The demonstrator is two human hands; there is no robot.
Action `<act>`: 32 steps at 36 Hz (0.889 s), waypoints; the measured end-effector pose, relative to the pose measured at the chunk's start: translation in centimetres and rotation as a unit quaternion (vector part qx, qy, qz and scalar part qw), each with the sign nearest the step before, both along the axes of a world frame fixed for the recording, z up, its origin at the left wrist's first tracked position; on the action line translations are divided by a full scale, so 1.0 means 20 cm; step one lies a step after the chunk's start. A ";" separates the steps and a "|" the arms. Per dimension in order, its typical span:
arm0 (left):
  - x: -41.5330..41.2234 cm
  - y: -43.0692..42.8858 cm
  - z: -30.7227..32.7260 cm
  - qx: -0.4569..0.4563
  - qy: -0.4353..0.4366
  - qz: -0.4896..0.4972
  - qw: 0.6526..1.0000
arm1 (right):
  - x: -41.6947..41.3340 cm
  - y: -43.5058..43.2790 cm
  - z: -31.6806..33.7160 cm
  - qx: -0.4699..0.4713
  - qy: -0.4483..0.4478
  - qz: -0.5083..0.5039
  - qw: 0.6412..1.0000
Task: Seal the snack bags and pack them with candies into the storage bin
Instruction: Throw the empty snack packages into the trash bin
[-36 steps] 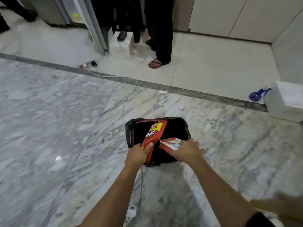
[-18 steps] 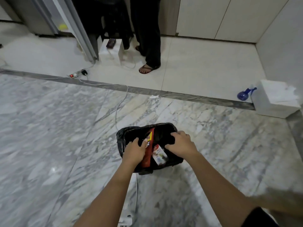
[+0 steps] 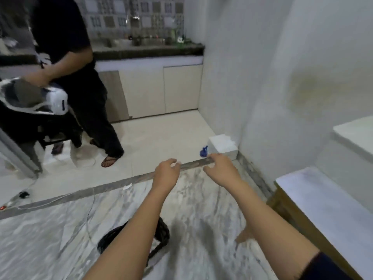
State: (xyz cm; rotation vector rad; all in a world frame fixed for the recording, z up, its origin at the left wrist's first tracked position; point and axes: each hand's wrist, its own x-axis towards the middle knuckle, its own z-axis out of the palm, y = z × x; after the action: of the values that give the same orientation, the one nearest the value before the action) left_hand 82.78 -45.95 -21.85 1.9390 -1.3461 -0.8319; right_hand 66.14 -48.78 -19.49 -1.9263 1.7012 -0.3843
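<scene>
Both my hands are out in front of me and hold nothing: my left hand [image 3: 167, 170] has its fingers [image 3: 175, 163] loosely curled and apart, my right hand [image 3: 221, 170] has its fingers [image 3: 207, 169] spread apart. The black storage bin [image 3: 163, 231] sits on the marble floor [image 3: 50, 235] below my left forearm, which hides most of it, so I cannot tell what lies inside. No snack bags or candies show anywhere. I judge the packing step to be at or near its end, with my hands clear of the bin. The next move calls for looking back down into the bin to check its load, or searching for anything left to pack.

Counted: one bin, two empty hands, one standing person [image 3: 66, 57], one blue spray bottle [image 3: 203, 151] beside one white box [image 3: 223, 146], one tabletop [image 3: 327, 203] at my right.
</scene>
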 end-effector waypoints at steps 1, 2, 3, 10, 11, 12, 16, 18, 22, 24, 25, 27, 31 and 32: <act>-0.09 0.00 0.06 -0.011 -0.006 -0.028 1.000 | -0.09 0.05 0.07 -0.004 -0.008 -0.029 1.000; -0.19 0.00 0.12 -0.022 -0.008 -0.057 0.998 | -0.19 0.10 0.12 -0.006 -0.013 -0.057 0.998; -0.29 0.02 0.19 -0.028 -0.003 -0.086 0.996 | -0.29 0.16 0.18 -0.011 -0.017 -0.082 0.996; -1.02 0.26 0.52 -0.060 0.003 -0.252 0.966 | -0.99 0.72 0.47 -0.060 -0.004 -0.249 0.967; -1.13 0.31 0.55 -0.065 0.007 -0.276 0.959 | -1.09 0.81 0.50 -0.064 -0.002 -0.271 0.960; -1.25 0.37 0.59 -0.070 0.009 -0.307 0.949 | -1.19 0.90 0.53 -0.070 -0.001 -0.295 0.953; -1.72 0.65 0.73 -0.100 0.007 -0.415 0.904 | -1.57 1.33 0.66 -0.085 -0.022 -0.398 0.913; -1.93 0.81 0.79 -0.109 0.012 -0.457 0.883 | -1.73 1.54 0.72 -0.100 -0.018 -0.437 0.893; -2.33 1.17 0.88 -0.124 0.022 -0.529 0.839 | -2.00 1.97 0.81 -0.119 -0.002 -0.507 0.854; -2.50 1.36 0.91 -0.124 0.032 -0.559 0.819 | -2.13 2.18 0.83 -0.124 -0.002 -0.531 0.838; -2.58 1.45 0.92 -0.124 0.040 -0.571 0.811 | -2.20 2.28 0.84 -0.128 -0.001 -0.540 0.832; -2.73 1.63 0.92 -0.123 0.054 -0.591 0.796 | -2.34 2.48 0.85 -0.135 0.003 -0.557 0.820; -3.01 1.99 0.92 -0.131 0.048 -0.619 0.773 | -2.58 2.86 0.85 -0.146 0.018 -0.587 0.796; -3.07 2.08 0.91 -0.127 0.046 -0.626 0.768 | -2.64 2.95 0.84 -0.145 0.019 -0.594 0.791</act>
State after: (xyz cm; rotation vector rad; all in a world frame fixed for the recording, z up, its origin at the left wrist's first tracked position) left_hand 21.37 -4.39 -3.62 0.5464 -2.5075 -1.1661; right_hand 13.42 10.18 -2.63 -0.7232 2.8293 -1.0912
